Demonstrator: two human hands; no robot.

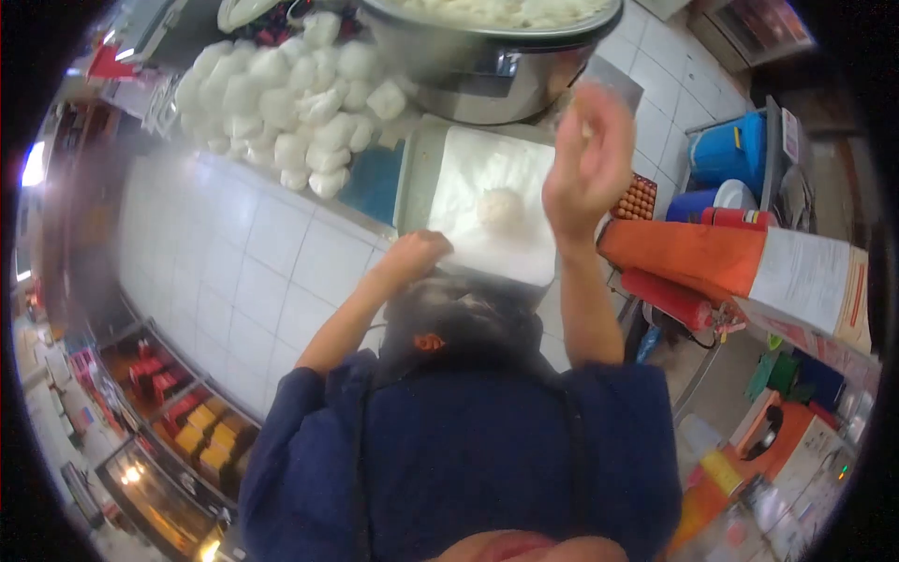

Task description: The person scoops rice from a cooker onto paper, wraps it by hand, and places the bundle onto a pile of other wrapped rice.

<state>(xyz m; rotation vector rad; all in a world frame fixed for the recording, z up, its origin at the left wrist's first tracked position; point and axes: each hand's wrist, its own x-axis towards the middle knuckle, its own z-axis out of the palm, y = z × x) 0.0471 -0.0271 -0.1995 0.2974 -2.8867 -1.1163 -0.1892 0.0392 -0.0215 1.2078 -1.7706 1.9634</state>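
Note:
A shallow tray lies in front of my body, covered by a white sheet. One round, whitish lump that looks like dough rests on the sheet. My left hand is closed at the tray's near left corner, its fingers curled over the edge. Raised above the tray's right side, my right hand is smeared by motion. Its fingers seem bent, and I cannot make out whether anything is in them.
Beyond the tray stands a large metal pot with pale contents. White, rounded bundles are heaped at the upper left. To the right are a tray of eggs, an orange-and-white box, a red cylinder and a blue bin.

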